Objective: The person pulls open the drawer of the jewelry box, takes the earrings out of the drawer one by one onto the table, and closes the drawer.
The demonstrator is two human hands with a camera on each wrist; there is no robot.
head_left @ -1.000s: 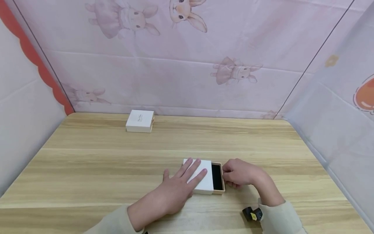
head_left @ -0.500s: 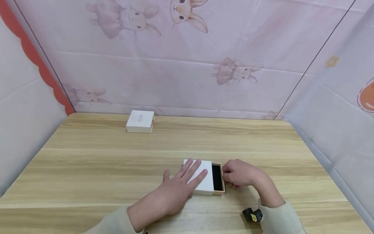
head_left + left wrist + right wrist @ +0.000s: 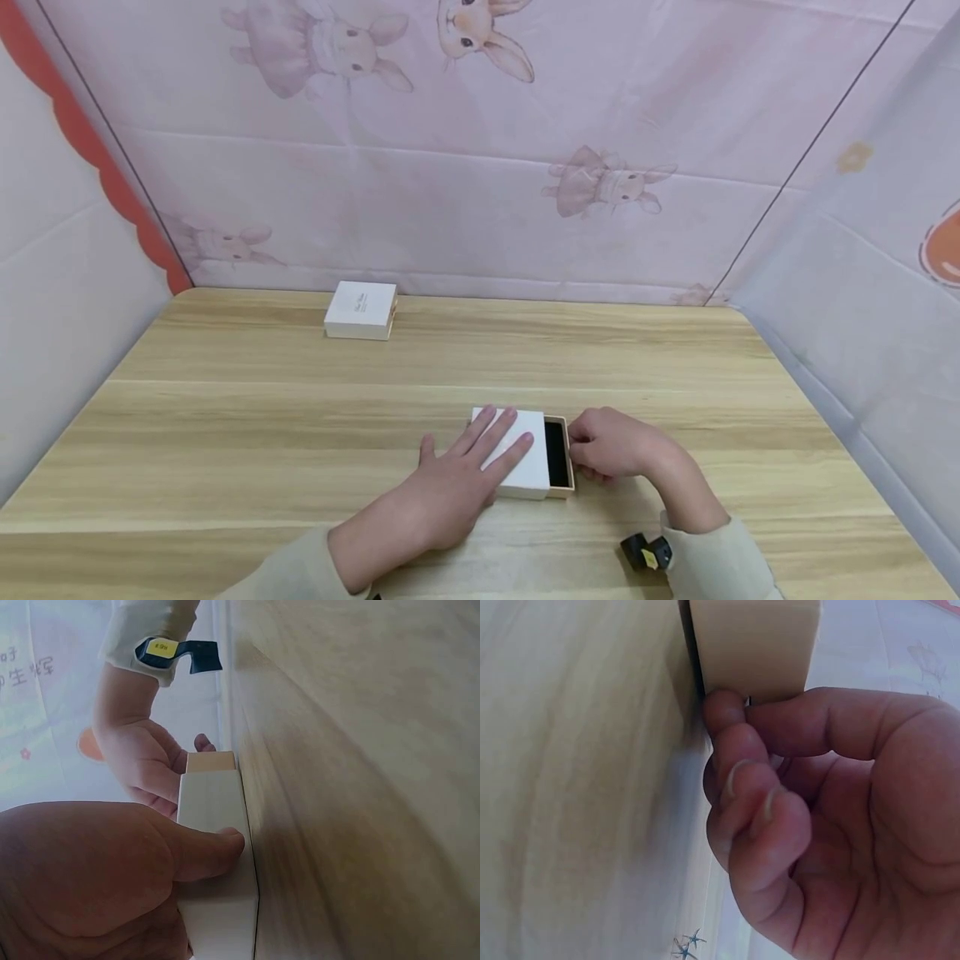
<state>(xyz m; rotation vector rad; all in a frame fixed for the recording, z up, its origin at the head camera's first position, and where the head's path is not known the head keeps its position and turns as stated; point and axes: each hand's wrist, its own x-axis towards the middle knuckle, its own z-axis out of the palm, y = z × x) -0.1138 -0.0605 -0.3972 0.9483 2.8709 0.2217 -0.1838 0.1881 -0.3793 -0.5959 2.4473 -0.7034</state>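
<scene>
A white drawer-style box (image 3: 531, 467) lies on the wooden table, its cardboard drawer (image 3: 558, 454) partly out on the right side and showing a black inside. Across the sleeve's top spread the fingers of my left hand (image 3: 446, 500). In the left wrist view, the thumb (image 3: 214, 853) presses the sleeve's near side. My right hand (image 3: 618, 446) is at the drawer's outer end. Seen from the right wrist, thumb and forefinger meet right at the end panel (image 3: 754, 652), pinching at its middle, while the other fingers curl below. What lies between the fingertips is hidden.
A second white box (image 3: 362, 308) with printed lettering sits at the back left of the table (image 3: 225, 433). Rabbit-printed cloth (image 3: 450, 208) hangs behind the table, with pale panels on both sides. A small black device (image 3: 647, 552) is at the right cuff.
The right hand and the drawer have shifted very slightly left, toward the sleeve. The left hand stays in place on the box.
</scene>
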